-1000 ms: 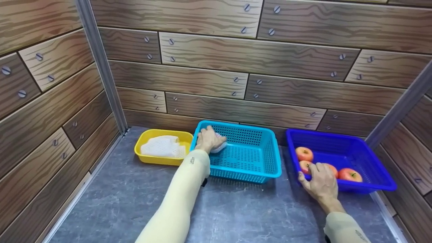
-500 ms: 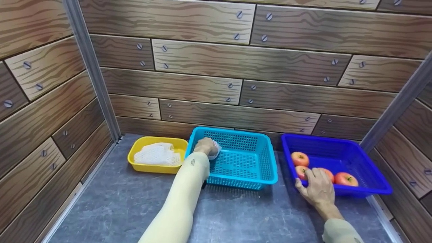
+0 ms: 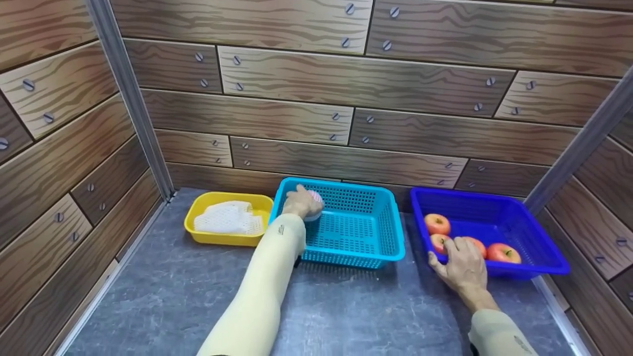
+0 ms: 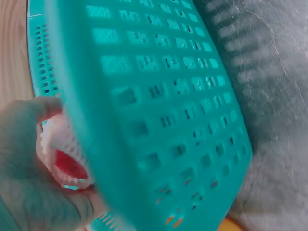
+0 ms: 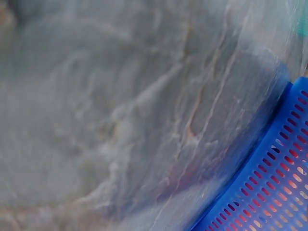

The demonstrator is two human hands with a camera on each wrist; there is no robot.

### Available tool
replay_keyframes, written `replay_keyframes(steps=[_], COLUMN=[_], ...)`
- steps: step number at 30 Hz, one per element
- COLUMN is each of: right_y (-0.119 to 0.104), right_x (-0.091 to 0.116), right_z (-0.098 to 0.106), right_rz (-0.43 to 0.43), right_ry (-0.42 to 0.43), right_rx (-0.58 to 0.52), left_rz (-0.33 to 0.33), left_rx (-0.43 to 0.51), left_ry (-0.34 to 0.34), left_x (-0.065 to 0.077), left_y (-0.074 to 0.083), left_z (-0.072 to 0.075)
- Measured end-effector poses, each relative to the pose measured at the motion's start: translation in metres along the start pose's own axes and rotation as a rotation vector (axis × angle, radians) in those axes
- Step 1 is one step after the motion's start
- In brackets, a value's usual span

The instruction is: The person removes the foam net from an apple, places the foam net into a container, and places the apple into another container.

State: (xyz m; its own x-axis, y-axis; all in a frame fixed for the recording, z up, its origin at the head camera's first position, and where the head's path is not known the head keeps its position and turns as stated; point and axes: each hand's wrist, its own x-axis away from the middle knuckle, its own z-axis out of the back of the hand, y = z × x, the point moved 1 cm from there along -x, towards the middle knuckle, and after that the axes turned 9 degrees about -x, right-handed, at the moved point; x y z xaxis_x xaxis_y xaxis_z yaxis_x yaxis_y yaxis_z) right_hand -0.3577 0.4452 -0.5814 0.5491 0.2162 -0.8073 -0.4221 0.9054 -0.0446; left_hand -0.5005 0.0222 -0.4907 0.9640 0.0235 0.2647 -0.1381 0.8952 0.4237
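In the head view my left hand is inside the left end of the turquoise basket, gripping an apple in a white foam net. The left wrist view shows thumb and fingers around this netted apple, with red skin bare at an opening in the net. My right hand rests over the near rim of the dark blue basket, thumb outside, its fingertips hidden beside the apples. Bare apples lie along that basket's left and near sides, one apple behind another apple and one apple farther right.
A yellow tray holding white foam nets stands left of the turquoise basket. Wood-patterned walls enclose the back and sides of the grey tabletop. A gap of tabletop separates the turquoise and blue baskets.
My left hand has turned about the netted apple, dipping down and then lifting its index finger, and a pink patch of the net now shows. My right hand keeps its place.
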Motion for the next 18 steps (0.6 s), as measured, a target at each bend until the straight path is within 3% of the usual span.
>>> replay_keyframes(steps=[5,11,18], right_y=[0.000,0.002,-0.001], right_x=[-0.002,-0.003,-0.004], right_z=[0.000,0.004,0.004], right_rz=[-0.013,-0.038,-0.077], right_ry=[-0.021,-0.074,-0.128], right_rx=[-0.004,0.002,-0.011], left_rz=[-0.041,-0.111,-0.295], left_rx=[0.005,0.054,0.184], left_ry=[0.092,0.189,0.280], left_x=[0.013,0.023,0.066], left_y=[-0.002,-0.003,-0.008], left_z=[0.016,0.024,0.033])
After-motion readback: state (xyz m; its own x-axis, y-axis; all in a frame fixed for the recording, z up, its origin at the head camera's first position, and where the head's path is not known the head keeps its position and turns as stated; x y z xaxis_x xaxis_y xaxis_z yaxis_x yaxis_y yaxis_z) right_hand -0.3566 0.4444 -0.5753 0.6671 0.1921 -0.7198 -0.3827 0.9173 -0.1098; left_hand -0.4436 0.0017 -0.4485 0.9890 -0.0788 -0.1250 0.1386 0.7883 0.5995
